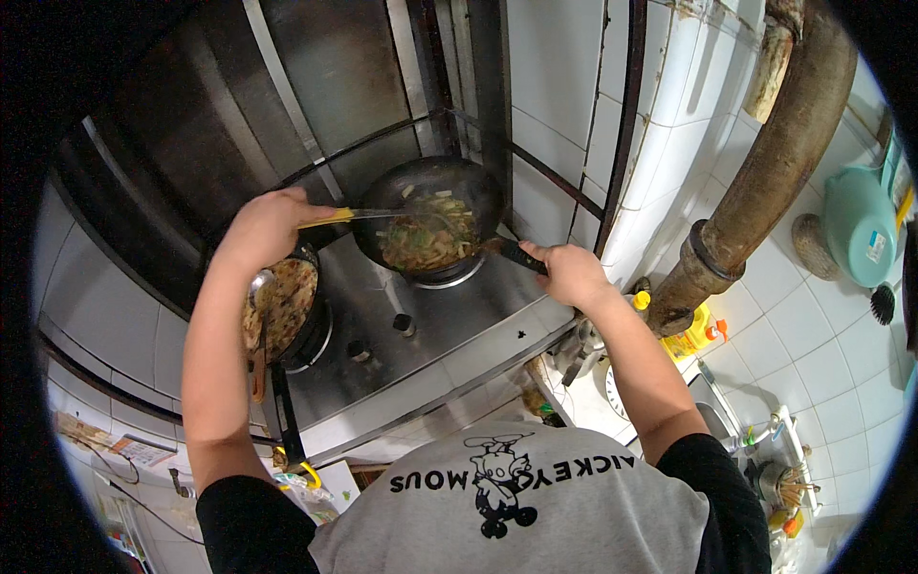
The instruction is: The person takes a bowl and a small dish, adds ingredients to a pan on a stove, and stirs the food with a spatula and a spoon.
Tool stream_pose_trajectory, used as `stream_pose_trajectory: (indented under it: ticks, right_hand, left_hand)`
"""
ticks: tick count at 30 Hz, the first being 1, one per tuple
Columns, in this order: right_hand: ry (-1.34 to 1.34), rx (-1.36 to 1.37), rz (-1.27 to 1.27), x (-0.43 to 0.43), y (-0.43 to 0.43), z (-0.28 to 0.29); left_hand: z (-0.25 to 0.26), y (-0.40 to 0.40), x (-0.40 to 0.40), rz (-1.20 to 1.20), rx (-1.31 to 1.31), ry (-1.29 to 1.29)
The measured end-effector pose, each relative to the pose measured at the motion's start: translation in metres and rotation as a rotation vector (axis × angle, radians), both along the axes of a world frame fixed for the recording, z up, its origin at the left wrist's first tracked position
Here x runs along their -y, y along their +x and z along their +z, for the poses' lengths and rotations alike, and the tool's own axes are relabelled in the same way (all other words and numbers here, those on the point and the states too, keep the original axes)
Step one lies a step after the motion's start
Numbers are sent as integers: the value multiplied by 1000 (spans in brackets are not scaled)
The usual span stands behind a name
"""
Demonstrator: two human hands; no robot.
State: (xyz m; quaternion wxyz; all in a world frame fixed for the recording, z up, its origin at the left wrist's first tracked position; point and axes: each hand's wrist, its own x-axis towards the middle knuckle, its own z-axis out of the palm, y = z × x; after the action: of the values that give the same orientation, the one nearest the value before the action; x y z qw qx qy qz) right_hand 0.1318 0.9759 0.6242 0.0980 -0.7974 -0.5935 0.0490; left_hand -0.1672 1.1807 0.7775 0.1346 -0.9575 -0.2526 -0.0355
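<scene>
A dark wok (387,179) stands on the right burner with chopped green vegetables and browned pieces of food (430,237) in it. My left hand (276,219) grips the yellow handle (326,217) of a metal cooking utensil, whose far end reaches into this food. My right hand (570,273) is closed around the wok's black handle (522,255). On the left burner, partly under my left forearm, is a second pan (310,316) holding a pale cooked mixture with darker bits (287,301). A metal spoon or ladle with a brown handle (259,377) rests in it.
The second pan's long black handle (285,416) points towards me over the stove's front edge. Two knobs (404,324) sit on the steel stove top (373,373). Tiled wall and a thick brown pipe (774,172) stand at the right, near a yellow bottle (688,337) and a sink (713,416).
</scene>
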Motion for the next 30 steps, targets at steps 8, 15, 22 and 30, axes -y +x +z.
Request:
stream_pose_trajectory:
  ticks: [8,15,22,30]
  right_hand:
    - [-25,1,-6,1,1,3]
    - [20,12,35,0,-3,4]
    - [25,16,23,0,7,-5]
    - [29,11,45,-1,1,-1]
  left_hand:
    - [46,-49,58,80,-15,102]
    - [-31,8,43,264,-38,133]
    - [28,69,26,490,-194,237]
    - [-16,48,-96,692,-453,-632]
